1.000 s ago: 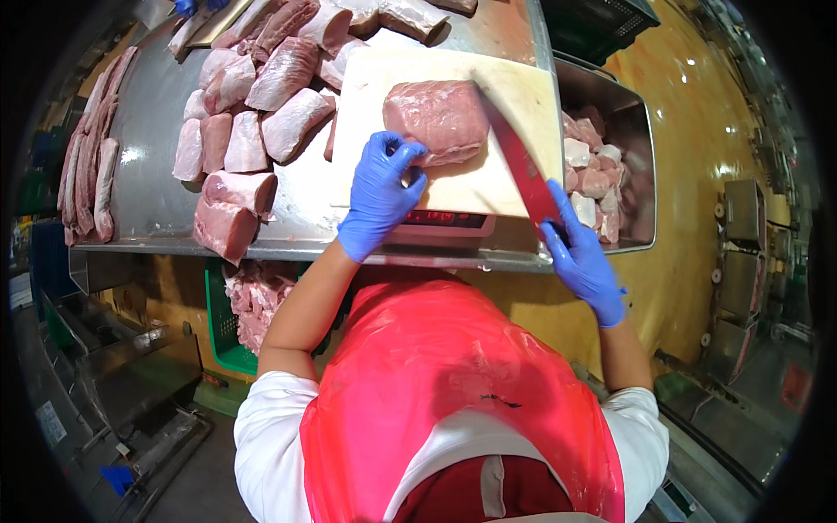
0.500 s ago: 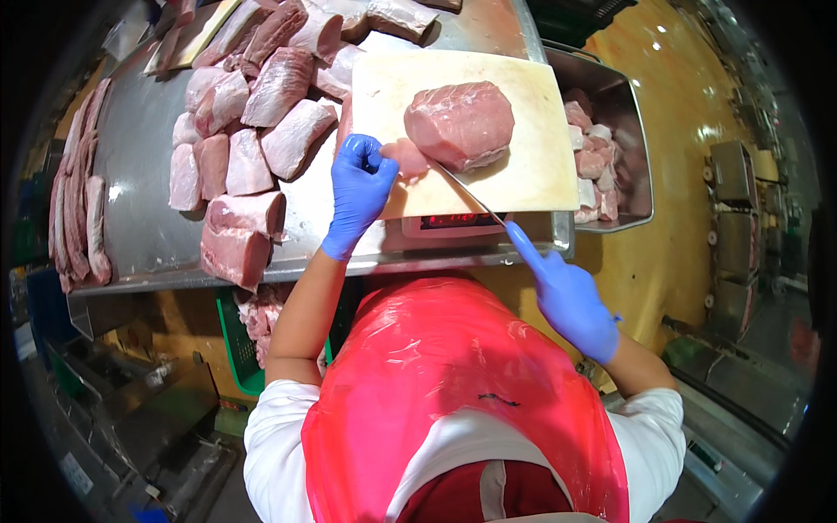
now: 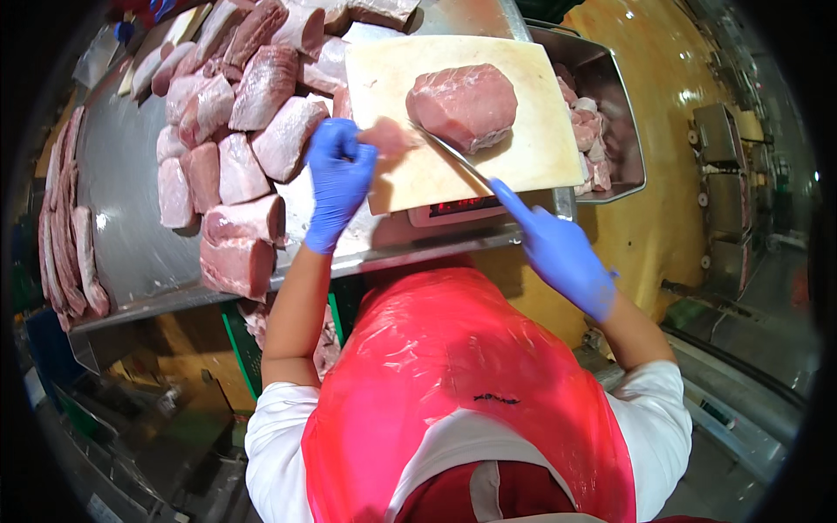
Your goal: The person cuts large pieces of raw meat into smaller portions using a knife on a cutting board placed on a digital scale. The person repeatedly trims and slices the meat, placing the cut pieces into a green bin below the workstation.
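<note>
My left hand, in a blue glove, has its fingers closed on the edge of a thin meat slice. That slice hangs slightly blurred over the left part of a pale cutting board. A thick boneless chunk of meat rests on the board just right of it. In my right hand, also gloved in blue, is a knife, index finger stretched along it. The blade slants up and left, its tip beside the chunk's lower left edge. Its handle is hidden in the hand.
Many meat pieces lie on the steel table to the left, with long strips at its far left. A scale with a red display sits under the board. Right of it, a metal bin holds meat chunks. A green crate stands below.
My left hand has drawn the slice left and slightly up, away from the chunk and blade. The whole view has shifted a little, with board and right hand appearing higher.
</note>
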A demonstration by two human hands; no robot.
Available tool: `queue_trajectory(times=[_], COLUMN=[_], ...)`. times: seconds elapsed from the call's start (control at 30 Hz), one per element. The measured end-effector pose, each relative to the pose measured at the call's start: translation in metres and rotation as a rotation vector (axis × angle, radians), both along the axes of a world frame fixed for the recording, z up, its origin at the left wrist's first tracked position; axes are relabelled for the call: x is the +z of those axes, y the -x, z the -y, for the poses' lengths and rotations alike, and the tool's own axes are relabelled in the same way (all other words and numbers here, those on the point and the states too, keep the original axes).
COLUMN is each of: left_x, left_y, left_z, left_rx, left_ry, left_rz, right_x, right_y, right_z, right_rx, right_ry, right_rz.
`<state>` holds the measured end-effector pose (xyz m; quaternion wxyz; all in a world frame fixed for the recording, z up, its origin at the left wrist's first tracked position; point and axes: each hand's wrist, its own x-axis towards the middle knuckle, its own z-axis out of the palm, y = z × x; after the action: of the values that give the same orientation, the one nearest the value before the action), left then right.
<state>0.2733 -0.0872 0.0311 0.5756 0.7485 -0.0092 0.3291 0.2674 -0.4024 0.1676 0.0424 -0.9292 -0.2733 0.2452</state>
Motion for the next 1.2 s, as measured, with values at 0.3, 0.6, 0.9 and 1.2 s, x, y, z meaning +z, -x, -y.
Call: queue_trajectory(times=[0.3,0.6,0.9,1.2], left_x=[-0.057,0.028,0.047,0.109], left_y=[0.279,-0.031,-0.021,-0.146], left_z=[-0.053,0.051,0.047,0.133], left_rx=[0.624,0.084,0.162,-0.470], left_ry=[-0.236,0.032,0.041,-1.277], left_rz=[-0.730,-0.204,-0.136,-0.688], right_x=[-0.021,-0.086,-0.058,-0.052], right_y=[-0.052,-0.112,-0.140,-0.088], right_z=[0.090,-0.009,-0.004,-0.056], right_rx=[-0.290,-0.677,-0.446,0.197], right_ry=[-0.641,-1.482,-0.999,-0.563], right_rz=[-0.182,-0.584,-0.227,0.276])
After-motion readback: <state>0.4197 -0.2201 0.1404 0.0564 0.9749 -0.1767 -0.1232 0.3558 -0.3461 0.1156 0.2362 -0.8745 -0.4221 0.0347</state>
